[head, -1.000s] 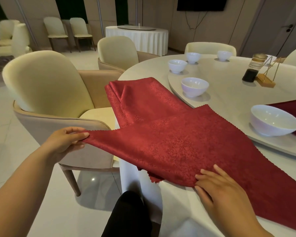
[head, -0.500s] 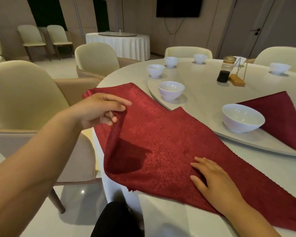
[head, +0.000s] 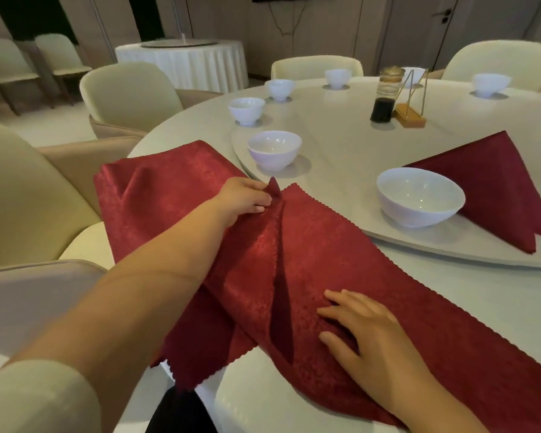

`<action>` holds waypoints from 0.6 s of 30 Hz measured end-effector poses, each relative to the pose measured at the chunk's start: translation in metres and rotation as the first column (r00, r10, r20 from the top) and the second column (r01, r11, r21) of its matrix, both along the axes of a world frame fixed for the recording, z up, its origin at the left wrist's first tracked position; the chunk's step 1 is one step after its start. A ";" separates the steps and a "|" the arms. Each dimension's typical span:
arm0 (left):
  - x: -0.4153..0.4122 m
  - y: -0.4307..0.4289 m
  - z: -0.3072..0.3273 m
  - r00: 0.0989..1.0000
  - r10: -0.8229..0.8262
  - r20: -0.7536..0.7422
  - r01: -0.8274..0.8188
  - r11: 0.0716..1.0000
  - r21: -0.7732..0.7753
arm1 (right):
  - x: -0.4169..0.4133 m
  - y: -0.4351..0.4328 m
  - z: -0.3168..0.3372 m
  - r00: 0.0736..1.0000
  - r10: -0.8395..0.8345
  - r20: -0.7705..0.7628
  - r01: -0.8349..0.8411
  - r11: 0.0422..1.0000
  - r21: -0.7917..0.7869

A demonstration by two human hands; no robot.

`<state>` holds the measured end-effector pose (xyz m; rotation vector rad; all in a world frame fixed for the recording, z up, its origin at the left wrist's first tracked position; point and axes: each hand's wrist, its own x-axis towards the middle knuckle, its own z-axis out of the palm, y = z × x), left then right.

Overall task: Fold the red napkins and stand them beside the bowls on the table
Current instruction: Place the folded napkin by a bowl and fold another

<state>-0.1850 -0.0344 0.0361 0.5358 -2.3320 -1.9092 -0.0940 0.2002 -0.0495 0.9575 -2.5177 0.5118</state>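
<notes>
A large red napkin [head: 350, 260] lies spread on the near edge of the round white table [head: 341, 132]. My left hand [head: 244, 200] pinches one corner of it and holds that corner over the cloth, near the napkin's far point. My right hand [head: 366, 332] presses flat on the napkin near the fold. Another red napkin [head: 156, 189] lies under it at the left. A folded red napkin [head: 497, 185] lies behind the nearest white bowl [head: 419, 196]. A second bowl [head: 274, 150] stands just beyond my left hand.
Several more white bowls [head: 246, 110] ring the raised turntable [head: 450, 254]. A dark sauce bottle [head: 384, 95] and a wooden-based holder [head: 409, 117] stand at its middle. Cream chairs [head: 128, 92] surround the table; one chair [head: 28, 189] is close at my left.
My left hand has carried the napkin's left corner up and over to the right, folding it onto the cloth. My right hand has stayed pressed on the napkin.
</notes>
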 end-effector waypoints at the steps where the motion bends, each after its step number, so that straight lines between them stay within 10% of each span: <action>1: -0.005 0.002 -0.003 0.999 0.041 0.005 -0.040 0.996 -0.085 | -0.002 0.000 0.001 1.000 0.005 0.009 -0.005 1.000 -0.003; 18: -0.036 0.014 -0.017 0.980 0.169 -0.109 -0.186 0.969 -0.164 | -0.002 0.000 -0.001 0.999 0.023 0.030 -0.023 1.000 -0.010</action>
